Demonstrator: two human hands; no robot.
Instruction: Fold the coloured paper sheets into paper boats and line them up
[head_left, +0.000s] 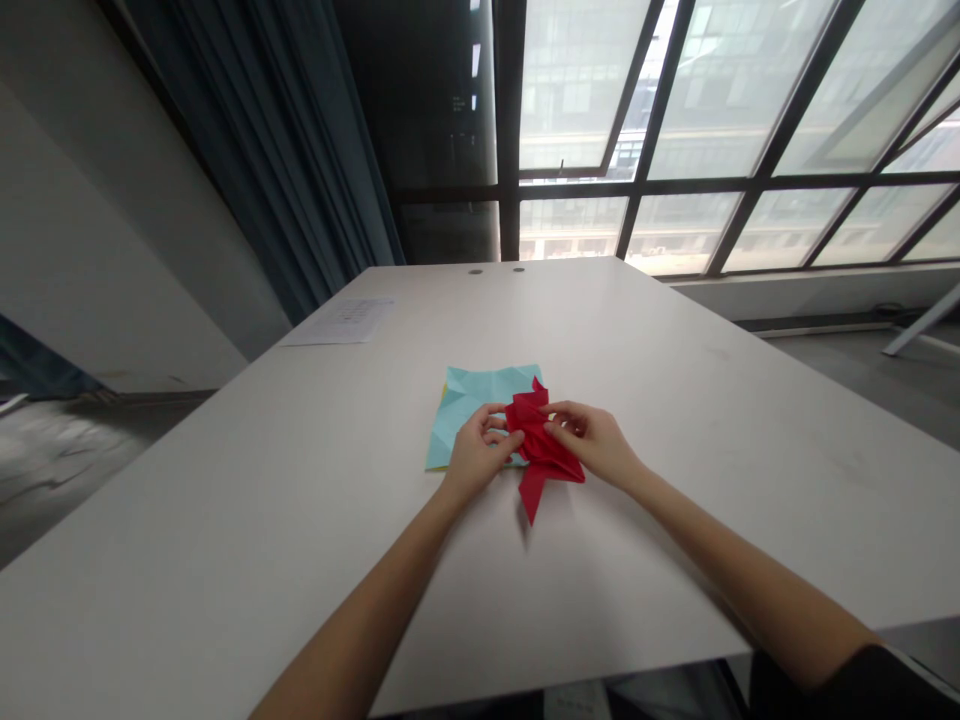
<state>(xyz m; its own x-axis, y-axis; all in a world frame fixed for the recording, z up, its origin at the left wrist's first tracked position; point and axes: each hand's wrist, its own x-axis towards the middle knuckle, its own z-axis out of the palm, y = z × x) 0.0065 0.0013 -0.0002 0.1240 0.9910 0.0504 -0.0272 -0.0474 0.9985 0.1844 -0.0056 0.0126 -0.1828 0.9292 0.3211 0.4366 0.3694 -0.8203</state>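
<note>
Held a folded red paper [536,432] in both hands above the white table [600,560].

Pinched its left side narrowly between thumb and fingers of the left hand [477,455], its right side likewise with the right hand [600,440]. Overlapped with it, in view, the right part of a creased light blue sheet [471,390], aiming one red tip at the near table edge and another at the far end. Saw a sliver of yellow paper [443,391] under the blue. Could not read the small print on a page [345,322] near the far left edge, nor the blurred marks on a pale object [576,702] below the near edge. Faced a blue curtain [255,120] and dark-framed windows [697,100] beyond.
</note>
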